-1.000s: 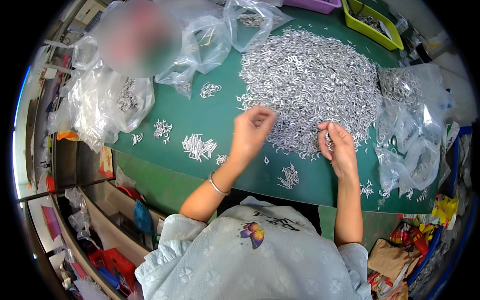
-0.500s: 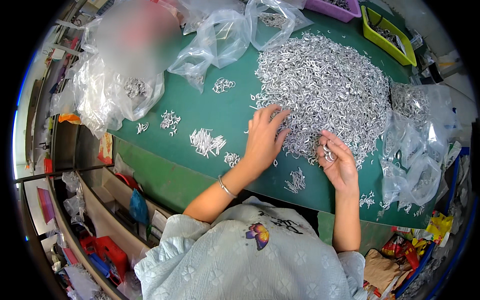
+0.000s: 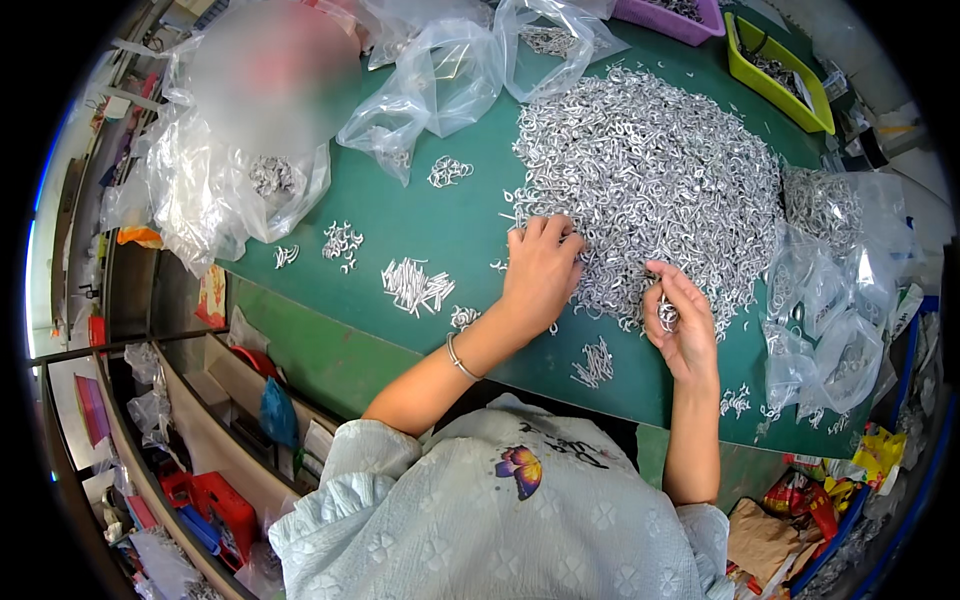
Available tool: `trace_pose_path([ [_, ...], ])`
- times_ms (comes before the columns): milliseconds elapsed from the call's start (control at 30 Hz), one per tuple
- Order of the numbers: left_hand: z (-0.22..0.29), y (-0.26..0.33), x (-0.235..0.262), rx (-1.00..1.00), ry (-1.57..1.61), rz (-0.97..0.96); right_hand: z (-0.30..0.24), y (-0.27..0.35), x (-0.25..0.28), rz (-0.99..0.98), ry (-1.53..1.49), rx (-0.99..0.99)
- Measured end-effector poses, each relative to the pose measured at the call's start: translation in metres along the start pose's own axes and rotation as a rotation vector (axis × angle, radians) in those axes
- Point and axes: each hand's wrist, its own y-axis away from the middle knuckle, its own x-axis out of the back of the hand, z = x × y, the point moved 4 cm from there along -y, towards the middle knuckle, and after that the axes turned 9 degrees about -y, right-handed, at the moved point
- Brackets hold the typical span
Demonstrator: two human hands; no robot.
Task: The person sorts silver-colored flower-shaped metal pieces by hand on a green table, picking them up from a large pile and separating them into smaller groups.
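A big heap of small silver metal hooks (image 3: 650, 160) covers the right half of the green table. My left hand (image 3: 543, 265) is at the heap's left edge with its fingers bent down and drawn together; whatever lies under the fingertips is hidden. Just in front of the heap, my right hand (image 3: 685, 325) is turned partly palm up. Its fingers curl around a few metal hooks (image 3: 667, 314), which show between thumb and palm. To the left of my left hand lie a small pile of straight metal pins (image 3: 415, 287) and a little cluster of curved pieces (image 3: 464, 318).
More small sorted clusters lie at left (image 3: 342, 240), upper middle (image 3: 450, 172) and near the front edge (image 3: 594, 363). Clear plastic bags (image 3: 840, 340) flank the heap. A lime-green basket (image 3: 780, 75) and a purple basket (image 3: 668, 18) stand far right. Another person is at the far left.
My left hand's fingers have gone from spread to curled together at the heap's edge, moving slightly right. My right hand has shifted a little, still holding the hooks.
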Motion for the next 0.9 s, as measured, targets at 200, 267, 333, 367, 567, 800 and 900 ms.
trace_pose_path([
  [200, -0.002, -0.008, 0.0, -0.051, 0.091, 0.067, 0.002, 0.003, -0.001, 0.026, -0.051, -0.006],
  [267, 0.0, -0.009, 0.0, -0.074, 0.073, 0.05, 0.005, 0.003, 0.0, 0.0, -0.057, -0.009],
  [333, 0.001, -0.01, -0.003, -0.088, 0.027, -0.01, 0.006, 0.002, 0.0, 0.0, -0.061, -0.002],
  [367, 0.002, -0.01, -0.001, -0.108, 0.008, -0.027, 0.006, 0.002, 0.001, -0.001, -0.062, 0.001],
  [567, -0.003, -0.007, 0.0, -0.087, 0.047, -0.03, 0.009, 0.003, 0.004, -0.018, -0.076, -0.005],
  [800, -0.023, -0.026, -0.001, 0.408, 0.815, -0.143, 0.009, 0.005, -0.007, 0.137, -0.193, 0.026],
  [900, -0.025, -0.027, -0.007, 0.602, 1.141, -0.279, 0.011, 0.004, -0.007, 0.079, -0.153, 0.053],
])
